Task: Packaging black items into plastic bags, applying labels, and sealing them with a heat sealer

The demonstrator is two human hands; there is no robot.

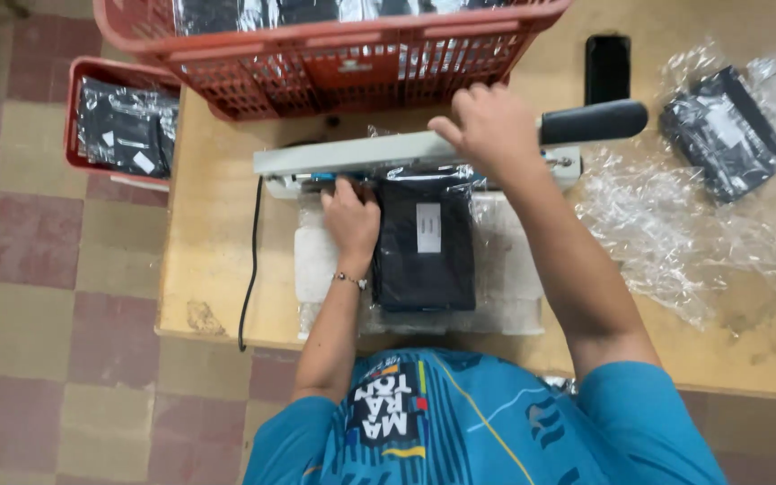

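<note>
On the wooden table (217,224), the right hand (493,126) presses down on the sealer arm (388,151) beside its black handle (593,121), fingers curled over the bar, clamping the bag's open end. The left hand (350,220) lies flat with fingers together on the bagged black garment (424,242) – holding it square to the bar. Behind, a red crate (334,54) holds more bagged dark garments – so does a smaller red bin (119,121) at the left
</note>
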